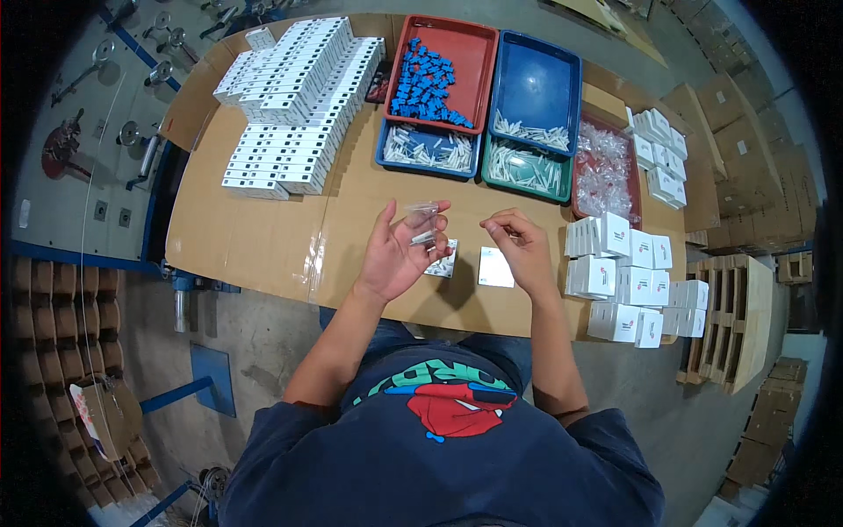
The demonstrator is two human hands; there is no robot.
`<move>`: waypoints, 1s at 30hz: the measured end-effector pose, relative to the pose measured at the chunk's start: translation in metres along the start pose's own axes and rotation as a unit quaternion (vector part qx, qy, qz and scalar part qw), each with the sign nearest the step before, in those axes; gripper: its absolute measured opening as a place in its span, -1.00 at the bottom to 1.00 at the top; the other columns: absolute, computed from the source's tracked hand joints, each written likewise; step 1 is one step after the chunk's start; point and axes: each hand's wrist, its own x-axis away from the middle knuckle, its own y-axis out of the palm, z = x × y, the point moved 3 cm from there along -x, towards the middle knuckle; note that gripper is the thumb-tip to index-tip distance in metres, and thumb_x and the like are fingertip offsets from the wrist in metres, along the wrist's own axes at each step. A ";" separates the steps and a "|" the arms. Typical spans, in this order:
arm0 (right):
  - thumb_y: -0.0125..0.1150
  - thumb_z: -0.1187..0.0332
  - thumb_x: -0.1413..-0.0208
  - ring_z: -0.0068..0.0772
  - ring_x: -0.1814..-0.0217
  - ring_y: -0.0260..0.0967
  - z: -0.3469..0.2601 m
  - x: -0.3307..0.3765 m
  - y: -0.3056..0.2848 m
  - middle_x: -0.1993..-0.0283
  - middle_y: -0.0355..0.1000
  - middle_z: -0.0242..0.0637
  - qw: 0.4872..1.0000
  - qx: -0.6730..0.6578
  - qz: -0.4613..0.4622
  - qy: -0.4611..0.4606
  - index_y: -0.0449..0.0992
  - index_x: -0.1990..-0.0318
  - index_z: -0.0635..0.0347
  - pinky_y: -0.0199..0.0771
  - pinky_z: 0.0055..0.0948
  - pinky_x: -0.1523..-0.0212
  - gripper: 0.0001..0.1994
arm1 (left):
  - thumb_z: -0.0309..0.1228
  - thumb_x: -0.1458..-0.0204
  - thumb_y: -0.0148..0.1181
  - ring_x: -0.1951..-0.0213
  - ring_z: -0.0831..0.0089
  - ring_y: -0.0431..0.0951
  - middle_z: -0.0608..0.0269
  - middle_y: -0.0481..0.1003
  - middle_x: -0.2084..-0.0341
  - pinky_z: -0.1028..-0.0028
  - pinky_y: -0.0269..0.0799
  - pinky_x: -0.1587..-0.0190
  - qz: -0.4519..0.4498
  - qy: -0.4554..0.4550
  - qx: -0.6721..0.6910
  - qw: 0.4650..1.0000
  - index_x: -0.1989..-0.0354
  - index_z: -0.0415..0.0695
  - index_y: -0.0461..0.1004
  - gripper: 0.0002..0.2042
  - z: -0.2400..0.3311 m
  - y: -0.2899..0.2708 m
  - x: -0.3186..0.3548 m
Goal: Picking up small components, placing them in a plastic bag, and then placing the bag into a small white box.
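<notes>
My left hand (395, 259), palm up, is closed round a small clear plastic bag (421, 215). A short white piece (423, 238) shows at the bag, by the fingers; I cannot tell if it lies inside. To its right, my right hand (523, 252) has thumb and forefinger pressed together, and whatever may be between them is too small to make out. Below the hands on the cardboard-covered table lies a flat white square (496, 269). Partly behind my left fingers is a printed square (444, 263).
Stacked white boxes (299, 114) stand far left. A red tray (470, 48) holds blue pieces; blue (537, 75) and green (527, 189) trays hold white sticks. Clear bags fill another red tray (601, 162). White boxes (615, 290) line the table's right side, near a wooden pallet (729, 312).
</notes>
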 end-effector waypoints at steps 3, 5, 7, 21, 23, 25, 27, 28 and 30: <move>0.29 0.42 -0.27 -0.62 0.30 0.33 0.008 -0.001 -0.009 0.27 0.48 -0.39 1.000 0.024 0.014 0.013 0.66 0.18 0.31 0.34 -0.57 0.27 -0.87 | 0.02 -0.44 -0.24 0.11 0.32 0.53 0.18 0.49 0.08 0.26 0.43 -0.13 -0.010 -0.007 -0.025 1.000 -0.35 -0.33 0.27 -0.38 -0.006 -0.017 -0.005; 0.30 0.38 -0.27 -0.57 0.32 0.36 0.020 -0.005 -0.018 0.28 0.51 -0.35 0.997 0.074 0.022 0.023 0.66 0.18 0.30 0.37 -0.53 0.28 -0.85 | -0.02 -0.45 -0.22 0.08 0.34 0.54 0.19 0.50 0.06 0.27 0.45 -0.14 0.028 -0.006 -0.066 0.997 -0.32 -0.31 0.31 -0.43 -0.009 -0.025 -0.003; 0.30 0.34 -0.26 -0.51 0.34 0.39 0.038 -0.010 -0.031 0.29 0.53 -0.31 0.991 0.125 0.039 0.035 0.66 0.17 0.29 0.40 -0.48 0.29 -0.82 | -0.04 -0.45 -0.19 0.07 0.35 0.54 0.20 0.51 0.06 0.28 0.46 -0.14 0.059 -0.008 -0.080 0.995 -0.32 -0.30 0.32 -0.45 -0.013 -0.031 0.003; 0.30 0.28 -0.08 -0.01 0.14 0.60 0.162 -0.133 -0.097 0.21 0.64 -0.16 0.896 0.428 0.084 0.080 0.69 0.23 0.05 0.59 -0.11 0.15 -0.85 | -0.05 -0.44 -0.13 0.13 0.41 0.55 0.20 0.55 0.05 0.33 0.49 -0.07 0.142 -0.049 -0.161 0.975 -0.23 -0.25 0.42 -0.49 -0.040 -0.053 0.030; 0.34 0.28 -0.04 -0.06 0.14 0.61 0.175 -0.146 -0.090 0.22 0.64 -0.18 0.886 0.450 0.059 0.098 0.70 0.22 0.03 0.59 -0.13 0.15 -0.83 | -0.04 -0.44 -0.15 0.13 0.41 0.55 0.19 0.55 0.05 0.33 0.49 -0.06 0.150 -0.045 -0.166 0.974 -0.22 -0.25 0.43 -0.49 -0.038 -0.054 0.030; 0.34 0.27 -0.01 -0.03 0.14 0.61 0.180 -0.154 -0.084 0.23 0.64 -0.16 0.862 0.487 0.047 0.132 0.70 0.22 0.04 0.59 -0.11 0.13 -0.82 | -0.03 -0.45 -0.19 0.13 0.40 0.55 0.19 0.55 0.05 0.33 0.48 -0.06 0.145 -0.043 -0.170 0.974 -0.23 -0.25 0.43 -0.47 -0.035 -0.056 0.030; 0.34 0.28 -0.01 -0.02 0.14 0.60 0.183 -0.159 -0.085 0.24 0.64 -0.14 0.862 0.486 0.047 0.140 0.70 0.23 0.04 0.59 -0.10 0.13 -0.82 | -0.03 -0.45 -0.20 0.13 0.40 0.55 0.19 0.55 0.05 0.32 0.48 -0.07 0.135 -0.039 -0.151 0.978 -0.23 -0.26 0.42 -0.47 -0.032 -0.054 0.030; 0.34 0.28 -0.02 0.00 0.14 0.60 0.185 -0.160 -0.087 0.24 0.63 -0.13 0.860 0.485 0.048 0.149 0.70 0.23 0.04 0.59 -0.10 0.13 -0.83 | -0.02 -0.45 -0.20 0.13 0.40 0.56 0.19 0.56 0.06 0.32 0.48 -0.07 0.124 -0.036 -0.132 0.983 -0.24 -0.27 0.42 -0.46 -0.031 -0.053 0.029; 0.34 0.27 -0.02 0.00 0.14 0.60 0.184 -0.160 -0.093 0.23 0.64 -0.14 0.871 0.469 0.055 0.137 0.70 0.24 0.03 0.58 -0.10 0.13 -0.83 | -0.02 -0.45 -0.21 0.13 0.40 0.56 0.19 0.56 0.06 0.31 0.49 -0.08 0.124 -0.033 -0.101 0.987 -0.24 -0.27 0.42 -0.45 -0.028 -0.053 0.028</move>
